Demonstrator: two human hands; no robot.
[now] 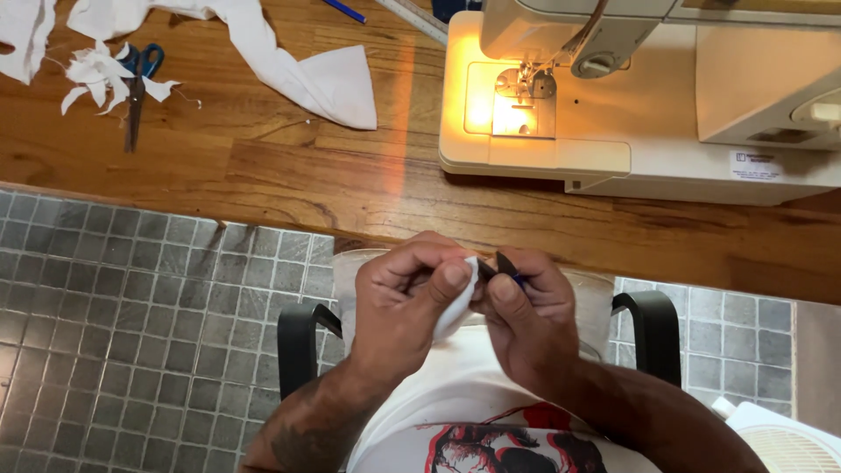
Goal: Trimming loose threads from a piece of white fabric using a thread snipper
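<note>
most of the small white fabric piece (457, 308) hidden betw. left hand (405, 302) & right hand (526, 317); dark tool (505, 265) mostly covered, kind unclear. sewing machine (648, 96) cut off top/right. fan (784, 442) cut at corner.

Even, soft daylight fills a sharp overhead view, while the sewing machine (648, 96) lamp throws a warm yellow glare across its bed and onto the wooden table (263, 175).

I see a wooden tabletop (333, 175) running across my view, warm lamplight glowing over its right part. Below it lies a grey mosaic-tiled floor (131, 333), with black chair armrests (298, 337) showing.
</note>
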